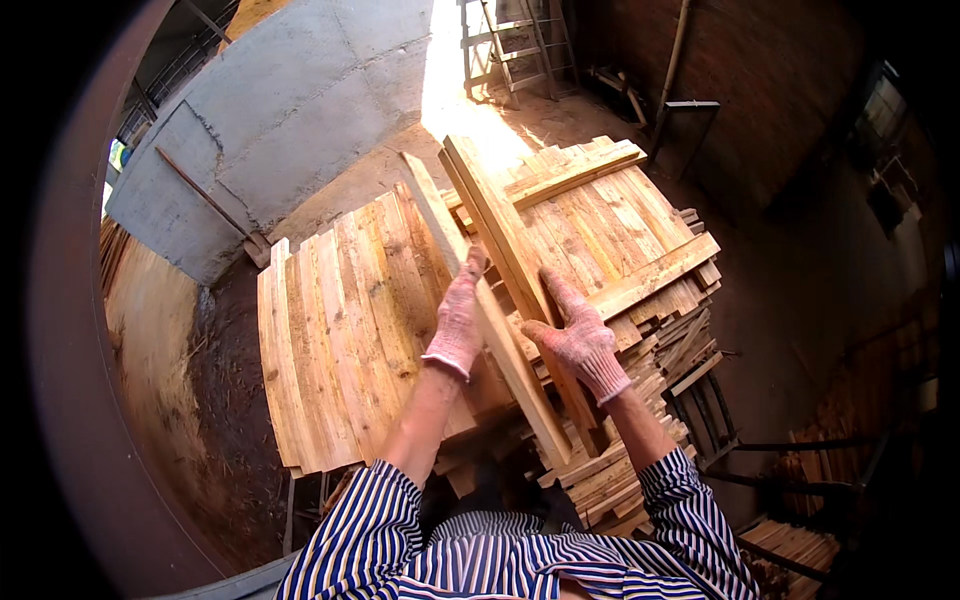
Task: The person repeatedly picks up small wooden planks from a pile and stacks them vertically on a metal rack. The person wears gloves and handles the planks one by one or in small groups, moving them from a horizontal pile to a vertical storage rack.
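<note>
We see hard sunlight pouring from doorway beyond plank stack (600,230), blowing out ground there to white glare. Stack top warm, well lit; right of stack deep shadow, detail lost. Below stack, gap near black. Fisheye bends edges left of stack; dark vignette rings frame. Slight softness overall, centre sharpest.

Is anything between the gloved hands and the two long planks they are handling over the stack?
Nothing visible. The left hand rests directly on the left plank, and the right hand lies against the right plank. Both planks sit on top of the stacked boards.
</note>
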`<action>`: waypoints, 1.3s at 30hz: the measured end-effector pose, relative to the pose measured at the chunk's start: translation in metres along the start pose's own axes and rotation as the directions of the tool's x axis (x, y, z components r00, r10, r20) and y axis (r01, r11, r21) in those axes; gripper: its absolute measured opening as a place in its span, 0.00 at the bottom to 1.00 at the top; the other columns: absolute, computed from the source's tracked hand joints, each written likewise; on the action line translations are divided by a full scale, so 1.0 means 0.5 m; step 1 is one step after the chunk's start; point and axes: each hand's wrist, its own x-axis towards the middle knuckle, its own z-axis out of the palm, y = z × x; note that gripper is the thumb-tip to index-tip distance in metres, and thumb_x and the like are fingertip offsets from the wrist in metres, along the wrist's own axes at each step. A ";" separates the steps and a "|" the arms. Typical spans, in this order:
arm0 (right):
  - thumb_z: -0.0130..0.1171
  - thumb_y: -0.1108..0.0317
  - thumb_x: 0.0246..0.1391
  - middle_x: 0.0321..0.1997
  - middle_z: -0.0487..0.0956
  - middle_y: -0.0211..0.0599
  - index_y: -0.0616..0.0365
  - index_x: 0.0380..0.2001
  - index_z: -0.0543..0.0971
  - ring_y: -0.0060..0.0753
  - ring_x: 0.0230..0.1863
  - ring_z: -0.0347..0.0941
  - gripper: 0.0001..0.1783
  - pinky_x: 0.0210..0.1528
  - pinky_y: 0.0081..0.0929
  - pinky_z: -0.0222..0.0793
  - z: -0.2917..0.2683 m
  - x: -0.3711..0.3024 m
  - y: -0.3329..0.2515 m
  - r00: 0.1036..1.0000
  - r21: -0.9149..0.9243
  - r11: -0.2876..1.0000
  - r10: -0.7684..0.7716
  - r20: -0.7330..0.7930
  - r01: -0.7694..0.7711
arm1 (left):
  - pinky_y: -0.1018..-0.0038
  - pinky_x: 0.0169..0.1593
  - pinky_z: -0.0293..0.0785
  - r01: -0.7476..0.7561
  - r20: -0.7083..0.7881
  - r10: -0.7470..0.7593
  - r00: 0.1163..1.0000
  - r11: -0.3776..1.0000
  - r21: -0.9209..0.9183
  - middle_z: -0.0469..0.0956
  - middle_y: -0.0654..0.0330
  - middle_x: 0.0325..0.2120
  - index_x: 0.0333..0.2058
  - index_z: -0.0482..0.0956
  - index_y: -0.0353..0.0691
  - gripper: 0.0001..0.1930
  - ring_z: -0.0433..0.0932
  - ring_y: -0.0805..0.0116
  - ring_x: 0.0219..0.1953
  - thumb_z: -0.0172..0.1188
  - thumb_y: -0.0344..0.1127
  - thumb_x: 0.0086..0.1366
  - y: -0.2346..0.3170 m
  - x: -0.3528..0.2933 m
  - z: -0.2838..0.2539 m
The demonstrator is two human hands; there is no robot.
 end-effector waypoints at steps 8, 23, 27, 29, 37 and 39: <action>0.52 0.45 0.67 0.62 0.74 0.59 0.49 0.72 0.64 0.58 0.60 0.74 0.36 0.60 0.48 0.71 0.214 0.166 -0.015 0.987 -0.553 0.833 0.062 0.149 0.031 | 0.59 0.45 0.87 0.014 0.087 0.006 0.996 0.973 -0.229 0.78 0.47 0.43 0.56 0.68 0.31 0.45 0.84 0.46 0.43 0.57 0.73 0.63 0.061 0.025 -0.278; 0.50 0.42 0.69 0.61 0.77 0.50 0.29 0.74 0.62 0.50 0.57 0.77 0.33 0.55 0.43 0.76 0.094 0.297 0.067 0.999 -0.490 0.872 -0.037 -0.038 0.014 | 0.52 0.78 0.27 -0.189 0.349 0.202 0.915 -0.549 0.814 0.46 0.52 0.77 0.76 0.49 0.41 0.41 0.39 0.53 0.79 0.39 0.63 0.75 0.008 0.161 -0.162; 0.44 0.43 0.71 0.58 0.72 0.54 0.30 0.69 0.68 0.53 0.54 0.76 0.26 0.55 0.48 0.75 0.183 0.313 0.099 0.995 -0.506 0.857 -0.079 0.062 0.099 | 0.53 0.78 0.32 -0.156 0.354 0.253 0.900 -0.572 0.805 0.50 0.50 0.76 0.74 0.54 0.41 0.40 0.44 0.53 0.79 0.42 0.61 0.74 0.016 0.163 -0.168; 0.45 0.45 0.71 0.54 0.77 0.56 0.32 0.68 0.70 0.60 0.52 0.78 0.26 0.57 0.48 0.75 0.149 0.326 0.131 0.969 -0.367 0.898 -0.203 0.140 0.241 | 0.53 0.78 0.34 -0.176 0.390 0.263 0.882 -0.584 0.792 0.52 0.50 0.75 0.74 0.55 0.43 0.40 0.47 0.52 0.78 0.42 0.63 0.74 0.011 0.166 -0.165; 0.53 0.43 0.68 0.55 0.82 0.45 0.55 0.57 0.80 0.40 0.53 0.80 0.29 0.53 0.35 0.81 -0.094 0.112 0.222 0.961 0.328 0.904 -0.267 -0.069 0.275 | 0.61 0.57 0.78 -0.753 0.665 0.358 0.655 0.377 0.539 0.83 0.50 0.46 0.49 0.81 0.40 0.13 0.83 0.59 0.50 0.66 0.33 0.66 -0.135 -0.117 -0.092; 0.54 0.49 0.70 0.37 0.86 0.41 0.59 0.43 0.84 0.29 0.34 0.81 0.23 0.35 0.26 0.82 -0.147 0.007 0.360 0.926 0.396 0.863 -0.186 -0.327 0.313 | 0.55 0.66 0.69 -0.820 0.829 0.011 0.559 0.156 0.551 0.84 0.62 0.39 0.39 0.84 0.48 0.11 0.84 0.61 0.45 0.71 0.30 0.57 -0.198 -0.238 -0.071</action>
